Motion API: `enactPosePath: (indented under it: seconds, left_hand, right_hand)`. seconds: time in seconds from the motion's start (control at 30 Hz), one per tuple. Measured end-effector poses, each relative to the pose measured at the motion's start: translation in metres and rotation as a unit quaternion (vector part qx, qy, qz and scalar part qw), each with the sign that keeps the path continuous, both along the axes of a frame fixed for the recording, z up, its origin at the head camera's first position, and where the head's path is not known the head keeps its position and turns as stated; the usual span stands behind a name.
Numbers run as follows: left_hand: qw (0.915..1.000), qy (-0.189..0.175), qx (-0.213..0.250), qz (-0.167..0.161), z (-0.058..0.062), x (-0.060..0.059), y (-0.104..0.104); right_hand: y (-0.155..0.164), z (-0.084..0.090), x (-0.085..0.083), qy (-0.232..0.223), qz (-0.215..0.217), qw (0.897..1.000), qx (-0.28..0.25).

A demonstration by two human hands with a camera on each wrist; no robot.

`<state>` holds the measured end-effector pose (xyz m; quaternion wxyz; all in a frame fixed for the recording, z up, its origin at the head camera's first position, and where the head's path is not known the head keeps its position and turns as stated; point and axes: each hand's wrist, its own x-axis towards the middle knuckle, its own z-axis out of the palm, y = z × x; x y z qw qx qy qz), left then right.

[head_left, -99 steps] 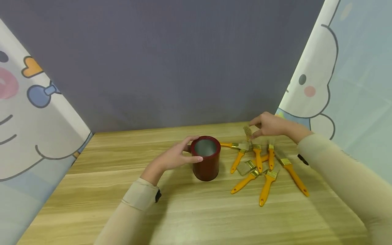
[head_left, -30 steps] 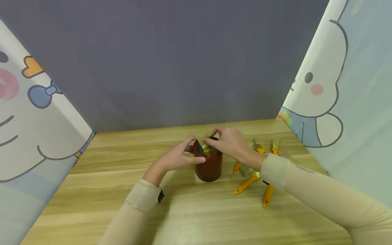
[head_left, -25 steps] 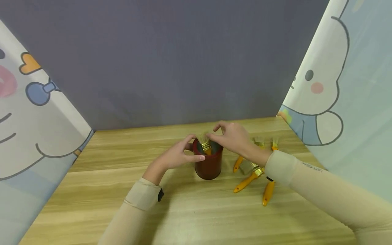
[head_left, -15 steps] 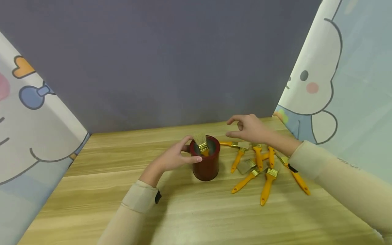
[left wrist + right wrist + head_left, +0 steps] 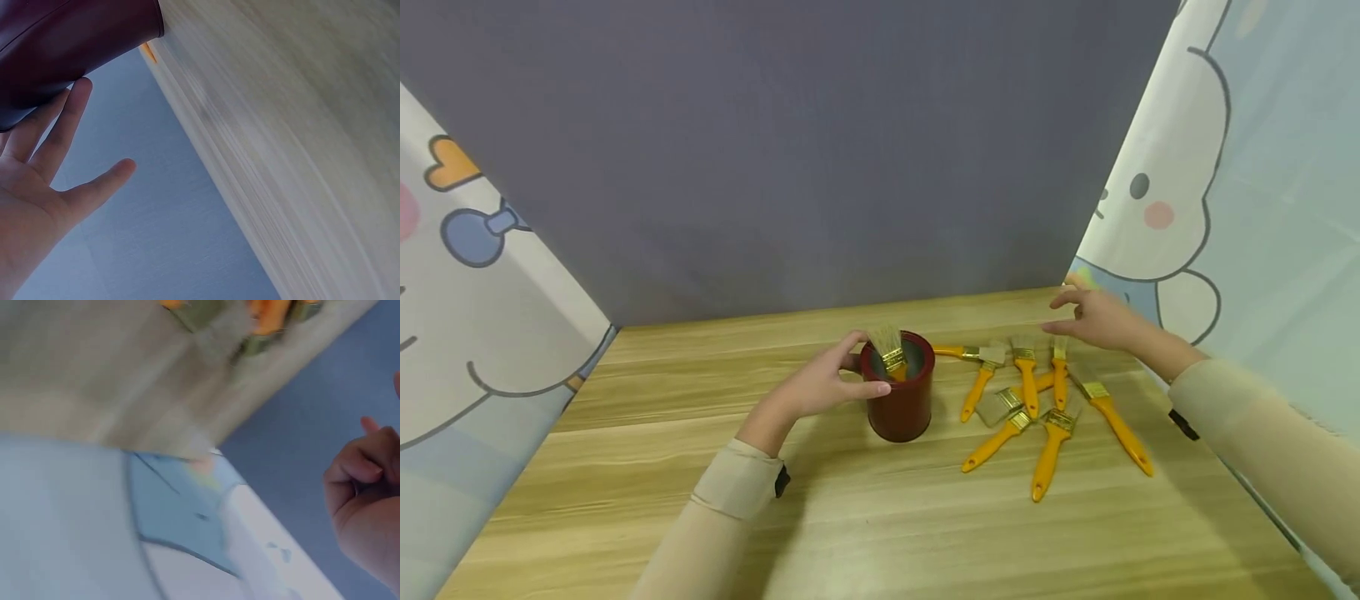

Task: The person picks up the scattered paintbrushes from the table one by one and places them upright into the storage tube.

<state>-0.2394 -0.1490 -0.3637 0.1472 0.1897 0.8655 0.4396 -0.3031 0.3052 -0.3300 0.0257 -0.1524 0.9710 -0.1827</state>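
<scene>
Above the brushes (image 5: 1037, 392), right hand (image 5: 1093, 321) hovers loose.

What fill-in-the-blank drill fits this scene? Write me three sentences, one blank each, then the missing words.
1. The left hand holds the dark red ____ on the wooden table.
2. One paintbrush stands in it with its ____ pointing up.
3. The right hand hovers over the loose brushes, whose handles are ____.

Missing words: cup; bristles; yellow
</scene>
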Motion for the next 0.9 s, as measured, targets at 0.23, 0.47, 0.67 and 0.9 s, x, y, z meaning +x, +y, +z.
enactPosePath:
  seconds: [0.23, 0.47, 0.67, 0.9]
  left_hand:
    - [0.9999, 0.003, -0.013, -0.004, -0.002, -0.001, 0.000]
    - [0.9999, 0.001, 0.003, -0.010, -0.005, -0.002, 0.005]
    - [0.9999, 0.000, 0.008, -0.011, -0.008, -0.002, 0.005]
    - [0.9997, 0.021, 0.000, -0.014, -0.008, 0.001, 0.008]
  right_hand:
    - [0.007, -0.040, -0.016, -0.023, -0.048, 0.998, 0.020]
    - [-0.016, -0.057, -0.014, -0.084, -0.092, 0.990, 0.062]
    - [-0.028, -0.061, -0.017, -0.092, -0.113, 0.987, 0.070]
    - [-0.033, -0.062, -0.019, -0.113, -0.125, 0.981, 0.095]
